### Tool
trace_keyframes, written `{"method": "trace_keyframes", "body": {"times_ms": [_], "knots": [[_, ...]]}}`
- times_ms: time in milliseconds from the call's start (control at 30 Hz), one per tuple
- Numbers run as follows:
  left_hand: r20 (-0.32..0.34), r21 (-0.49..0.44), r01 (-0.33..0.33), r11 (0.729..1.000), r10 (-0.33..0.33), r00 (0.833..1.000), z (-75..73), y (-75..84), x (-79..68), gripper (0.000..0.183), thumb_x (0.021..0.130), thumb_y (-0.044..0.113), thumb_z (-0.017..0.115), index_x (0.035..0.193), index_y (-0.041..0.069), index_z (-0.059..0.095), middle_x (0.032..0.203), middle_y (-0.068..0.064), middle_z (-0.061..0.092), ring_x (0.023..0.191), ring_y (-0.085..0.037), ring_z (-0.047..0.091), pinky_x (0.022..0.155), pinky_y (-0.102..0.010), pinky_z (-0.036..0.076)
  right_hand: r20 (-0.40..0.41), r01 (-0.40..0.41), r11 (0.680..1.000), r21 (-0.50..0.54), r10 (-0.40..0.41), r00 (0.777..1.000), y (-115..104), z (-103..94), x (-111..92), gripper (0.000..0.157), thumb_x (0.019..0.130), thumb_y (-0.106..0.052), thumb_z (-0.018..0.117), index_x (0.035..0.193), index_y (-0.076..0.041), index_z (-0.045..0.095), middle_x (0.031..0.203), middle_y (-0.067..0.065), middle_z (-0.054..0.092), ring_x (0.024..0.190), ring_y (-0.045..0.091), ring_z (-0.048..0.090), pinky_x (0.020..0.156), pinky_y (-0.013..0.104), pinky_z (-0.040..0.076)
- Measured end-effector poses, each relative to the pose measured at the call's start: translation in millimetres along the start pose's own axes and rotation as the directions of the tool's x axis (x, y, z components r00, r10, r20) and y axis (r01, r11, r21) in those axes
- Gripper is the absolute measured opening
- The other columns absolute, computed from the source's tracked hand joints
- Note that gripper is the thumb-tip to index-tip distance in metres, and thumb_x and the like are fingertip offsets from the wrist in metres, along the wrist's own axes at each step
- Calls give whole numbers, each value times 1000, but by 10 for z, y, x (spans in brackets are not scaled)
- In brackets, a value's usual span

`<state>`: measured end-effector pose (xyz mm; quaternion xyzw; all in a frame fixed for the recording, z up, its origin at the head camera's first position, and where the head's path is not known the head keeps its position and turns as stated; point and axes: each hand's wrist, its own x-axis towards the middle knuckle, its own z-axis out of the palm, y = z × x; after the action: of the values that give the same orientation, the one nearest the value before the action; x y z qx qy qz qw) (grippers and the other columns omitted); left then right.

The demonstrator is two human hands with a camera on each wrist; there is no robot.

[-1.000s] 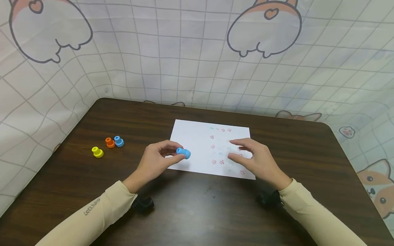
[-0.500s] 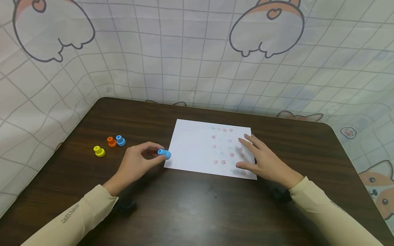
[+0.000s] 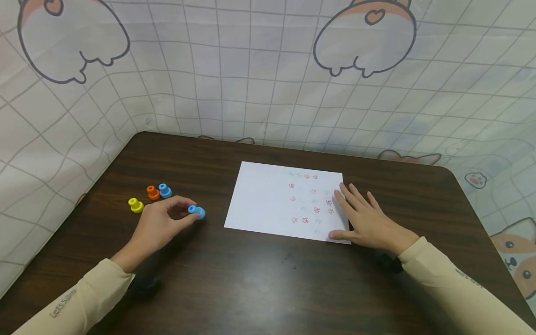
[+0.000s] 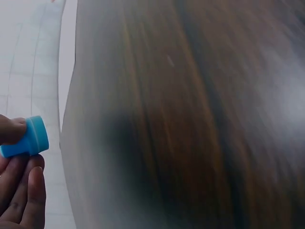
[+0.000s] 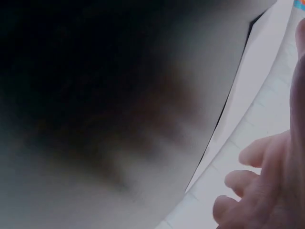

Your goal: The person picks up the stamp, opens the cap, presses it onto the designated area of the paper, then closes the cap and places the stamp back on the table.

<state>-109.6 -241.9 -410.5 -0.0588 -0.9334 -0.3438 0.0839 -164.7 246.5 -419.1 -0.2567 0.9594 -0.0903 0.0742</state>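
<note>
My left hand (image 3: 156, 224) pinches a small light-blue stamp (image 3: 197, 212) between thumb and fingers, above the table to the left of the paper. In the left wrist view that blue stamp (image 4: 37, 136) lies on its side in the grip, its wide end pointing away from the palm. A white sheet of paper (image 3: 259, 197) carries red and pale green stamped marks on its right half. Over the sheet's right edge, my right hand (image 3: 370, 223) lies with fingers spread and nothing held; whether it presses the paper I cannot tell.
Near the left hand stand a yellow stamp (image 3: 136, 205), an orange stamp (image 3: 153, 192) and another blue stamp (image 3: 165, 190) on the dark wooden table (image 3: 268, 288). A white grid-patterned cloth (image 3: 234, 70) with cartoon dogs hangs behind the table and along its sides.
My left hand has carried the blue stamp leftward, from over the paper to beside the other stamps. The right hand has shifted right to the paper's edge, its fingers spreading.
</note>
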Motion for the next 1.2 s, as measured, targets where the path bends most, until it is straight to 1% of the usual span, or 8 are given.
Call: {"method": "trace_keyframes", "body": {"times_ms": [67,133,267,400,633,833,1033,1200], "knots": [[-1,36,2,999,-2,1000,-35,-41,-12,26,89,26,83,109,13,76,100,-7,81,91,-24,79,82,-39,65,20,-8,1000,-15,9,1000,5,5,5,116,86,-76,64,165,-4,19,175,20,11,162,46,9,123,76,8],[-4,60,1,998,-1,1000,-64,-82,-23,26,89,26,83,109,13,76,100,-7,81,90,-24,79,82,-42,64,39,-16,1000,-22,17,999,9,7,8,121,84,-80,62,165,-3,17,175,20,9,162,45,8,124,76,7],[-16,82,-1,997,3,1000,-112,-148,-47,25,88,24,84,108,12,76,98,-7,81,88,-24,79,80,-41,64,66,-22,999,-26,24,998,21,0,13,127,81,-84,61,165,-2,14,175,20,9,162,44,7,124,75,5],[-24,106,7,994,-4,1000,-165,-209,-82,25,87,23,84,107,11,76,96,-6,82,87,-24,79,78,-41,63,90,-12,1000,-23,14,996,32,-5,14,129,80,-85,62,165,0,13,175,20,10,162,44,9,125,74,5],[-7,143,44,989,-43,999,-266,-309,-122,27,87,26,84,108,11,77,95,-8,82,88,-27,79,79,-47,61,109,3,999,-33,1,994,52,0,4,129,79,-85,61,164,1,16,174,21,13,162,43,13,126,72,8],[-21,163,37,986,-34,999,-314,-357,-124,27,85,22,85,108,9,77,93,-9,82,85,-28,79,76,-43,60,118,15,999,-50,-9,993,44,-4,-4,124,82,-83,61,163,2,20,173,22,17,161,44,17,126,71,13],[-18,176,44,983,-42,999,-341,-406,-133,29,85,19,85,109,6,77,94,-11,82,83,-27,79,74,-41,61,120,33,998,-49,-27,992,23,-7,7,124,83,-82,61,162,4,21,172,24,18,160,45,19,126,69,18],[-33,194,48,980,-42,999,-369,-450,-132,30,85,19,85,110,6,77,92,-12,81,81,-27,78,72,-40,61,128,27,998,-61,-19,992,21,4,20,123,83,-82,60,163,3,20,173,22,17,160,44,18,127,68,18]]}}
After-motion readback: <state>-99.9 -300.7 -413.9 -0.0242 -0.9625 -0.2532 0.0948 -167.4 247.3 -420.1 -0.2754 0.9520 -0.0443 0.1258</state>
